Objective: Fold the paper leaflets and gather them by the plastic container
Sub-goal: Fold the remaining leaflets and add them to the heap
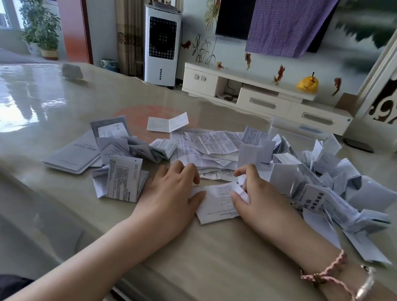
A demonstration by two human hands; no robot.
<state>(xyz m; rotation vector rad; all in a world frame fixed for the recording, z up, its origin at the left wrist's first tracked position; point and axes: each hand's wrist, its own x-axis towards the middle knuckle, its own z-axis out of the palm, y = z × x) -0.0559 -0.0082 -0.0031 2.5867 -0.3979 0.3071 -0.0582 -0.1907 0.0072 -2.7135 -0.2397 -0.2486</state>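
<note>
Fingers of the left hand (170,188) are laid flat and close together on a leaflet (217,202), thumb pressed on its left edge. Right hand (258,194) fingers are curled, pinching the leaflet's upper right corner. Both forearms are rested on the table (52,113). Bare table is seen left and near the front edge. Piles (321,185) are heaped right, beside a clear container (290,128). Print is too blurred to be read.
</note>
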